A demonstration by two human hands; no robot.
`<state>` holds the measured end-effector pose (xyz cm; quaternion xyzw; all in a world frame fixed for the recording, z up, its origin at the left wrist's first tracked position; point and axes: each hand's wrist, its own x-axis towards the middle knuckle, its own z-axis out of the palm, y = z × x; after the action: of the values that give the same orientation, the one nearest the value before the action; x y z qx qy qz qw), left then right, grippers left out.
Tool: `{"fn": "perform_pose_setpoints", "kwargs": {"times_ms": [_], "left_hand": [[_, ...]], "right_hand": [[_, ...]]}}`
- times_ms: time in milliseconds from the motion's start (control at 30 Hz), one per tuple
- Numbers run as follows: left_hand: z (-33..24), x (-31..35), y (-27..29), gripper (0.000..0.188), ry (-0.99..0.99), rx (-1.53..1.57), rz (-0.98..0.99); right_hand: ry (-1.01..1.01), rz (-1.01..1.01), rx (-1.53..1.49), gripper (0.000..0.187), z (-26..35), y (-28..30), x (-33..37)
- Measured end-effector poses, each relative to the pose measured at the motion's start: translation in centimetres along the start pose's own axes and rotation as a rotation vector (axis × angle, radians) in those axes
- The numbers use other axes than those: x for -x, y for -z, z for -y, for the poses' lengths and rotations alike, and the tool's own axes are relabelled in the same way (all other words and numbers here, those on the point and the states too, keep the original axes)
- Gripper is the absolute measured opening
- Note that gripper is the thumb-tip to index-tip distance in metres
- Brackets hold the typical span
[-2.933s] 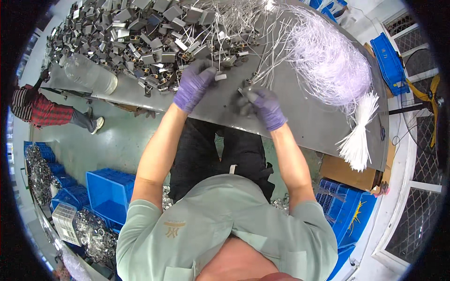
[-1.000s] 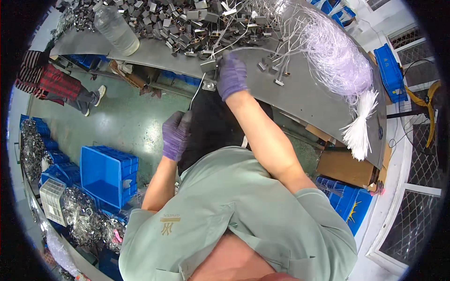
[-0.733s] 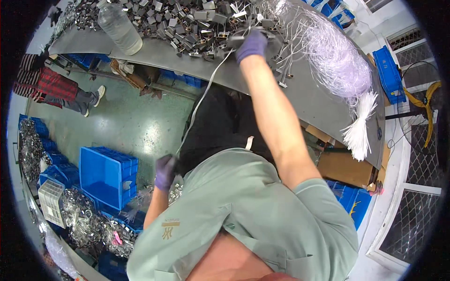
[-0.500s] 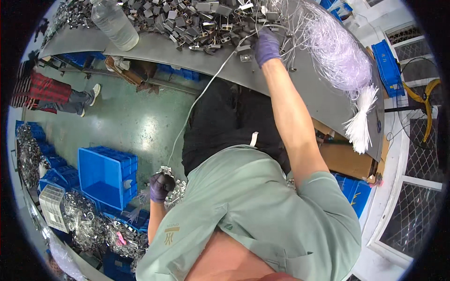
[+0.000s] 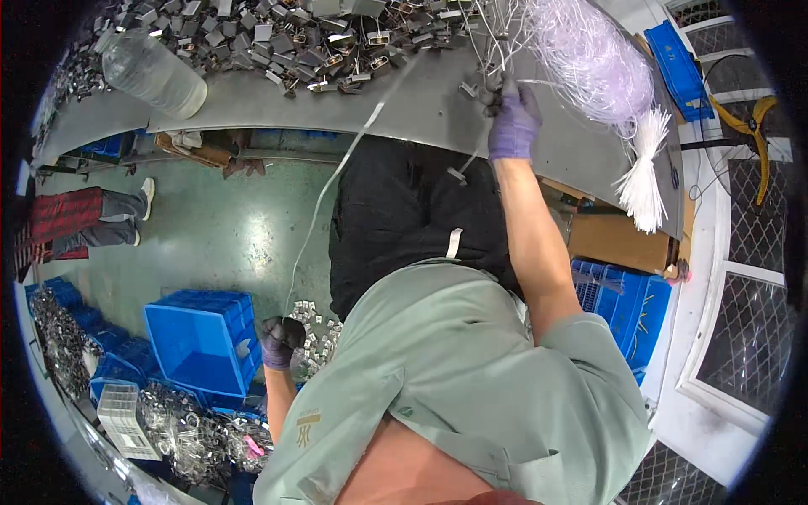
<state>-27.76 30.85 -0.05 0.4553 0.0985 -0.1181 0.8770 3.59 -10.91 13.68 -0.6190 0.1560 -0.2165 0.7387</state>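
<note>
My left hand (image 5: 282,339), in a purple glove with dark fingers, is closed low beside my left hip. A long pale cable (image 5: 335,175) rises from it in a curve to the edge of the grey table, where its far end blurs near a heap of dark connectors (image 5: 311,50). My right hand (image 5: 513,118), gloved the same way, is closed at the table's front among thin cables with small grey connectors. Below that hand a small connector (image 5: 457,175) hangs in front of my dark trousers. What exactly its fingers pinch is partly hidden.
A clear plastic bottle (image 5: 156,74) lies tilted on the table (image 5: 269,109). To the right are a bundle of translucent strands (image 5: 598,59) and white ties (image 5: 646,172). Blue crates (image 5: 198,341) and metal parts stand at lower left. Another person's legs (image 5: 109,217) show farther left.
My right hand has moved right and nearer along the table, away from the long cable's upper end. The left hand stays low with its cable. The whole view has shifted slightly.
</note>
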Motion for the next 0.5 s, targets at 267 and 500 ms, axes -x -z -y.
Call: {"fn": "perform_pose_setpoints", "kwargs": {"times_ms": [267, 500], "left_hand": [[-1.4, -4.4, -0.9, 0.034, 0.223, -0.399, -0.077], [-1.4, -6.5, -0.8, 0.041, 0.182, -0.453, -0.112]], "right_hand": [[-0.277, 0.316, -0.354, 0.03, 1.2, 0.0, 1.1], [-0.102, 0.101, -0.339, 0.029, 3.1, 1.9, -1.1]]}}
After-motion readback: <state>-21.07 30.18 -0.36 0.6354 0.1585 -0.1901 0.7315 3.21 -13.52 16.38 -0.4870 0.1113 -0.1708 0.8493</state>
